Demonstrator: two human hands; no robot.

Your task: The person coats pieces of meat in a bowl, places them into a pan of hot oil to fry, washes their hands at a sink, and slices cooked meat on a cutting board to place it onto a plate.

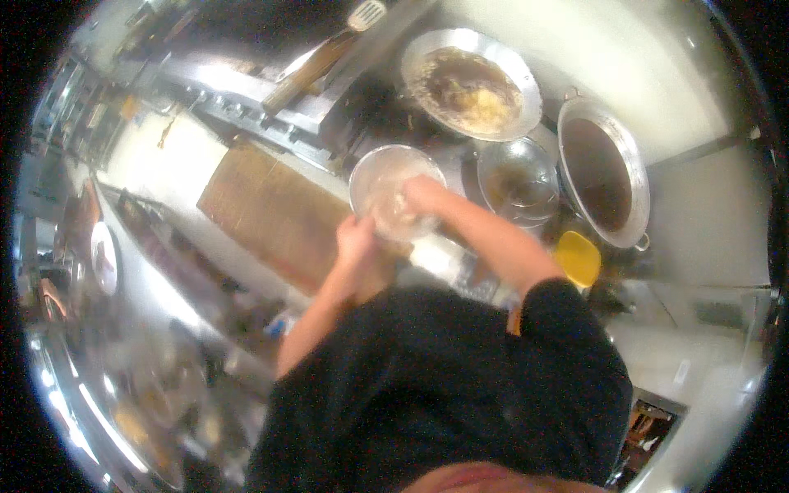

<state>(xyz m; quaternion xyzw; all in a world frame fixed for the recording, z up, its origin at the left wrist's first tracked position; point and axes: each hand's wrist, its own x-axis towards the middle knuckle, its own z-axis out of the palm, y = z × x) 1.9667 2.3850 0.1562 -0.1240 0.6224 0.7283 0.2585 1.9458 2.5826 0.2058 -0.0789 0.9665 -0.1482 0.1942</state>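
A round bowl [368, 172] with a pale, cloudy mixture inside is in front of me, close to the end of a wooden cutting board [265, 203]. My left hand [357, 237] grips the bowl's near left rim. Reaching down from the right, my right hand [425, 192] is inside the bowl, its fingers among whitish pieces [399, 206]. Blur hides whether those fingers are closed on anything. Just beyond, a wide metal pan [524, 68] holds brown liquid with yellowish food frying or floating in it.
A large two-handled pot [638, 179] of dark liquid stands at the right. Between it and my bowl is a shiny metal bowl [524, 157]. Nearby lies a yellow container or lid [577, 259]. A slotted turner [367, 15] rests by a wooden block [308, 74] at the griddle's edge [246, 83].
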